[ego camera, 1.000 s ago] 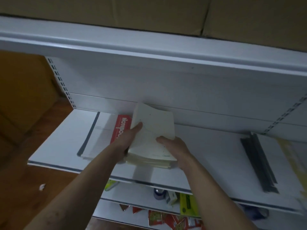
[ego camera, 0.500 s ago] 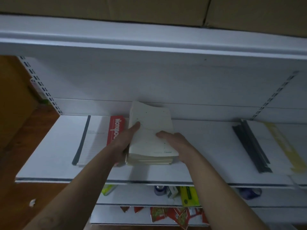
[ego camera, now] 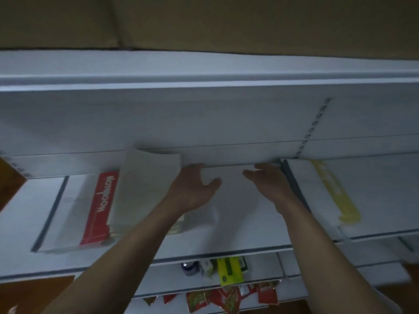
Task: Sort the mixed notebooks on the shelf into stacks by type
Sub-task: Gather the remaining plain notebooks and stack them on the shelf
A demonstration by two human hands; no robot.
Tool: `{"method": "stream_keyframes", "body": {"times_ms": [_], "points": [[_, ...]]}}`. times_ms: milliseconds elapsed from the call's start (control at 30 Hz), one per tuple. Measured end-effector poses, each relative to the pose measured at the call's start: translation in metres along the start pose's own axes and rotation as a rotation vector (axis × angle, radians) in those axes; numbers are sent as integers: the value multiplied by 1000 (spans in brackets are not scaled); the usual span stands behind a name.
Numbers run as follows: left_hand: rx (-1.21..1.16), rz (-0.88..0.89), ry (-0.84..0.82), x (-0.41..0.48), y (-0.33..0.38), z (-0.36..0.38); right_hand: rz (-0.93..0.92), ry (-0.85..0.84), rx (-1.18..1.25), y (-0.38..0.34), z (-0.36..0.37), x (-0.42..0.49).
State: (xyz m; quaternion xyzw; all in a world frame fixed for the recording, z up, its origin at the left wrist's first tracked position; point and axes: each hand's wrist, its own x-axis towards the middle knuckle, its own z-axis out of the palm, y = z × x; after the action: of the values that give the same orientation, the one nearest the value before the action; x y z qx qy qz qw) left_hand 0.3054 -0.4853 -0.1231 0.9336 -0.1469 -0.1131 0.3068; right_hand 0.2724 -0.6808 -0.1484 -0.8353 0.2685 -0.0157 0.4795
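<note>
Notebooks are spread along the white shelf (ego camera: 238,223). A cream stack (ego camera: 145,189) is seen left of the middle, and its top cover is curled up at the far end. It lies partly on a red notebook (ego camera: 99,209), which lies on a wide white book with a dark spine (ego camera: 56,211). More books with a yellow stripe (ego camera: 333,191) are kept at the right end.

Both hands are held open over the bare middle of the shelf, and nothing is gripped. The left hand (ego camera: 192,189) is placed just beside the cream stack, and whether the stack is touched by it cannot be told. The right hand (ego camera: 269,182) is placed near the dark edge of the right-hand books.

The cream stack is probably light but floppy, since its cover bends so easily. It should be held by both long sides, low down, so all the books are lifted together. Thin smooth covers may slide, so the stack should be kept flat. The wide book is likely stiffer and can be taken by its spine.
</note>
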Motion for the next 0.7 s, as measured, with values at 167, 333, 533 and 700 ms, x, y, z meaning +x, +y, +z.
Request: {"method": "stream_keyframes", "body": {"times_ms": [167,333,533,700], "points": [[-243,-99,-273,29,70,88,108,188,-168,66,-112,28],[-641,-366,-382,50,118,152,339,163,-206,120,-184,47],[-827,-501,-394,62,149,193,357,-99,-117,142,-189,62],[-932,-568,-370,63,161,193,307,-176,-234,134,-169,71]]}}
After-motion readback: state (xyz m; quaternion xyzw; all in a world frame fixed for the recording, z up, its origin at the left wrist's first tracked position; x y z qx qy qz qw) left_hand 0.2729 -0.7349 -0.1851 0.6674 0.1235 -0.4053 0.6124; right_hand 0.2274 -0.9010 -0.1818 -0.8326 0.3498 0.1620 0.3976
